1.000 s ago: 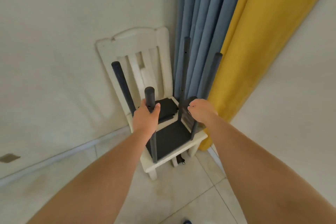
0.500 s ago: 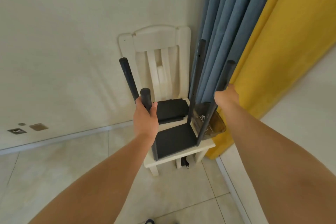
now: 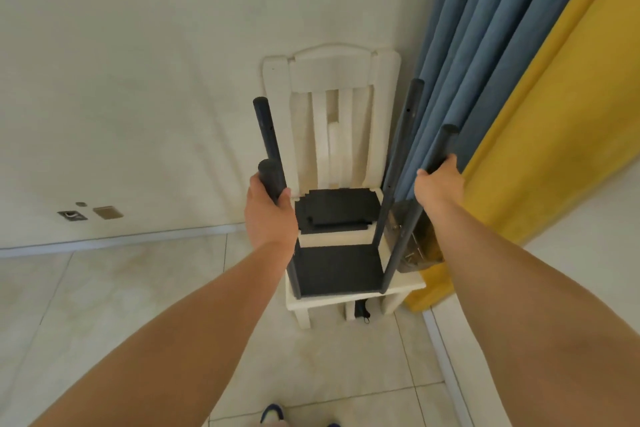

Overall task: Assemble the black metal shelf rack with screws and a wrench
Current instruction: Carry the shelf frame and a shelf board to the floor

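Note:
The black metal shelf rack [image 3: 337, 269] stands on a white chair seat, a flat black shelf at its bottom and black poles rising from its corners. My left hand [image 3: 268, 211] grips the near left pole [image 3: 272, 175] close to its top. My right hand [image 3: 438, 185] grips the near right pole [image 3: 440, 149] just below its top. Two far poles [image 3: 407, 121] stand free behind. More black shelf panels [image 3: 336, 210] lie stacked at the back of the seat. A clear bag of screws [image 3: 410, 250] sits at the seat's right edge, partly behind the right pole.
The white wooden chair [image 3: 332, 80] stands in a corner against a pale wall. Blue curtains [image 3: 485, 45] and a yellow curtain [image 3: 554, 132] hang close on the right. Tiled floor [image 3: 138, 288] lies to the left and front. My shoe [image 3: 273, 414] shows at the bottom edge.
My right hand has slid up the near right pole, from low by the bag to near the top. The left hand keeps its grip. The view has shifted back and left.

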